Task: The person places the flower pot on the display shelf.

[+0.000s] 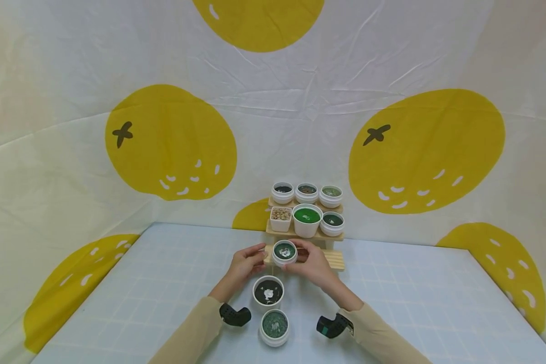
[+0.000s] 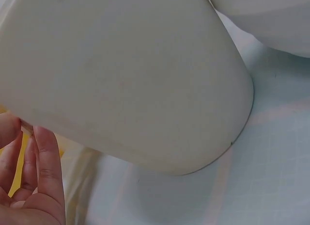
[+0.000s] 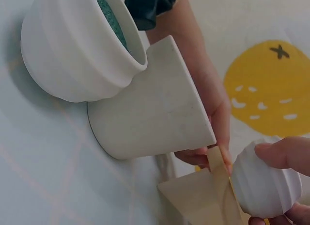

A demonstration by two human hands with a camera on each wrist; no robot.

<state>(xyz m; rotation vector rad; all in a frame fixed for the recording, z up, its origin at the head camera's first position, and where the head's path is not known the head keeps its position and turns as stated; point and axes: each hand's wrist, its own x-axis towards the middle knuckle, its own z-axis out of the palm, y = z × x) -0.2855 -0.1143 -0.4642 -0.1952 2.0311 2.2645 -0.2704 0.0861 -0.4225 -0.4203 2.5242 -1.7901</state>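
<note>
My right hand (image 1: 313,263) grips a small white ribbed pot (image 1: 284,255) with dark green filling and a white patch on top. This pot (image 3: 264,184) is at the left part of the lowest step of a wooden tiered stand (image 1: 333,259); whether it bears weight there I cannot tell. Thumb and fingers of my left hand (image 1: 244,264) pinch the left end of that step, seen close up as the left hand (image 2: 36,181) in the left wrist view. Nearer me stand a plain white cup (image 1: 267,294) with dark filling and a ribbed pot (image 1: 274,328) with speckled green filling.
On the stand's middle step are a square cup of brown bits (image 1: 280,219), a larger bright green cup (image 1: 307,220) and a dark green pot (image 1: 332,223). Three ribbed pots (image 1: 307,192) line the top step. Behind hangs a fruit-printed cloth (image 1: 291,126); a pale checked tablecloth (image 1: 414,298) lies below.
</note>
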